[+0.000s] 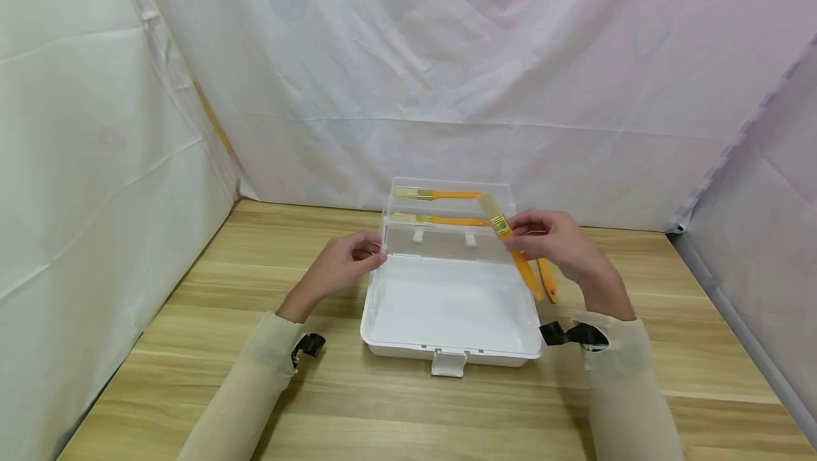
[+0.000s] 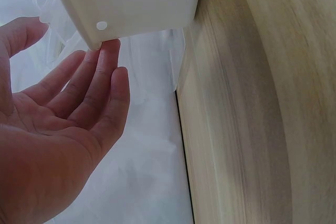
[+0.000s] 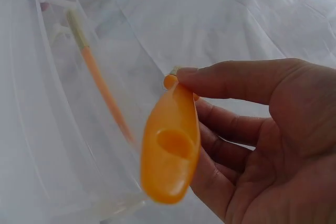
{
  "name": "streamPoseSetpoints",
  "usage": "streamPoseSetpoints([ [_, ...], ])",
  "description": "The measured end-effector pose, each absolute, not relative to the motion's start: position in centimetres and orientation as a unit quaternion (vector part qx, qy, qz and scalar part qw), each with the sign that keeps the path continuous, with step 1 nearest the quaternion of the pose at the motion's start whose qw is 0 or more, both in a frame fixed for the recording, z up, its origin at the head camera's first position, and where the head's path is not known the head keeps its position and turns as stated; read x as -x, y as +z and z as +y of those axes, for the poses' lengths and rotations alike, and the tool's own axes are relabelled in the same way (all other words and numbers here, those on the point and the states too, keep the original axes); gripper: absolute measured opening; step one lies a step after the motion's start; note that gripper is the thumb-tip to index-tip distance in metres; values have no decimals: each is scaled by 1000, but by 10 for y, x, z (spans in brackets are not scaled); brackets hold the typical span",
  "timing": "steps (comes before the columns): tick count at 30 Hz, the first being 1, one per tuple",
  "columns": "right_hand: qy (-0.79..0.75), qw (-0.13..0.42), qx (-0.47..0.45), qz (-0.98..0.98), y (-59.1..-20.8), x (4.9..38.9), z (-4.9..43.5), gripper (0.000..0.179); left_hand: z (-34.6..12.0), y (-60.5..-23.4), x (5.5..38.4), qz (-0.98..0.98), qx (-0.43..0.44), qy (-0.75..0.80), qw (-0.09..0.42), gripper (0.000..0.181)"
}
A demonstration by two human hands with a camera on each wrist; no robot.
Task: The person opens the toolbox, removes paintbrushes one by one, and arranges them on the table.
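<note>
My right hand [image 1: 552,241] pinches a flat paintbrush [image 1: 525,273] between thumb and fingers, its pale bristles slanting up and left above the right side of an open white plastic box [image 1: 447,305]. The brush's orange handle end, with its hole, shows close up in the right wrist view. At the box's rear left corner, my left hand [image 1: 345,262] holds the clear lid edge, thumb on one side and fingers on the other. Two more paintbrushes, an upper one [image 1: 453,194] and a lower one [image 1: 456,220], lie level in the clear raised compartments [image 1: 430,241] at the back.
Another orange-handled brush [image 1: 547,282] lies on the wooden table [image 1: 408,418] right of the box, partly behind my right hand. The box's latch [image 1: 449,363] hangs down at the front. White cloth [image 1: 447,92] walls stand behind and at both sides.
</note>
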State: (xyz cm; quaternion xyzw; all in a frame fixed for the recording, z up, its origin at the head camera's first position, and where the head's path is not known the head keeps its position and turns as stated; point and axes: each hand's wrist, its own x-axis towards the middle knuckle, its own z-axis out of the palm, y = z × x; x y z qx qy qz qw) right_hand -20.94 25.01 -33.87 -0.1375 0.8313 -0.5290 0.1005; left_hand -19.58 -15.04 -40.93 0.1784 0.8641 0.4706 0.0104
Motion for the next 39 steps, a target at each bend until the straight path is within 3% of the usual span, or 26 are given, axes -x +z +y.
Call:
streamPoseSetpoints([
  [16, -553, 78, 81, 825, -350, 221, 289, 42, -150, -410, 196, 866, -174, 469, 12, 40],
  [28, -623, 68, 26, 779, -375, 235, 317, 26, -150, -409, 196, 866, -172, 469, 13, 39],
  [39, -589, 67, -74, 802, -411, 249, 341, 57, -149, -410, 196, 868, -170, 467, 14, 39],
])
